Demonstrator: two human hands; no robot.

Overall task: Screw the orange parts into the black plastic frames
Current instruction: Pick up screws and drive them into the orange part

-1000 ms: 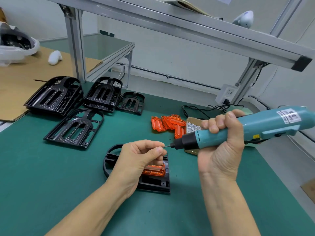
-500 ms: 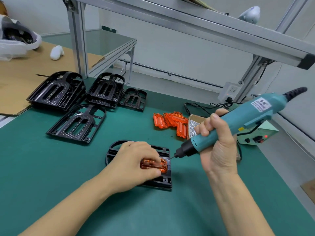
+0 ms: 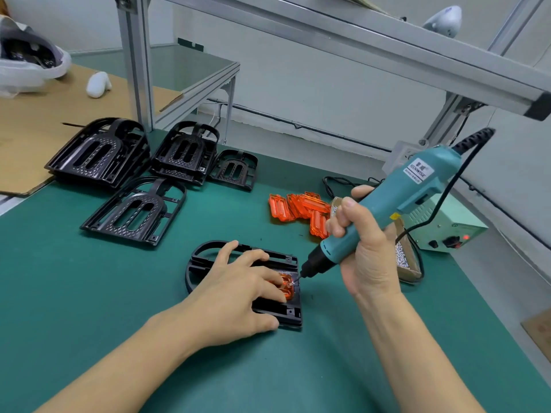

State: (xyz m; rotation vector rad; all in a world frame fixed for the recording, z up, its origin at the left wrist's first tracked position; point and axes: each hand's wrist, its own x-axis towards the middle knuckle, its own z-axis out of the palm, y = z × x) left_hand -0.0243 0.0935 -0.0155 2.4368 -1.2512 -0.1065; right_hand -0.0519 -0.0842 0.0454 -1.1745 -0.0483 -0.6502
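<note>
A black plastic frame (image 3: 284, 312) lies flat on the green mat in front of me. An orange part (image 3: 287, 286) sits in it, mostly hidden under my fingers. My left hand (image 3: 238, 290) lies spread over the frame, its straight fingers pressing the orange part down. My right hand (image 3: 365, 251) grips a teal electric screwdriver (image 3: 396, 201), tilted down to the left. Its bit tip touches the orange part's right end.
Several black frames (image 3: 134, 210) lie in stacks at the back left. A pile of orange parts (image 3: 298, 205) lies behind the work. A box of screws (image 3: 404, 257) and the screwdriver's power unit (image 3: 447, 231) stand to the right. An aluminium rail (image 3: 357, 40) runs overhead.
My right hand swung the screwdriver from level down onto the orange part. My left hand left the bit tip, dropped onto the frame and spread flat over the orange part.
</note>
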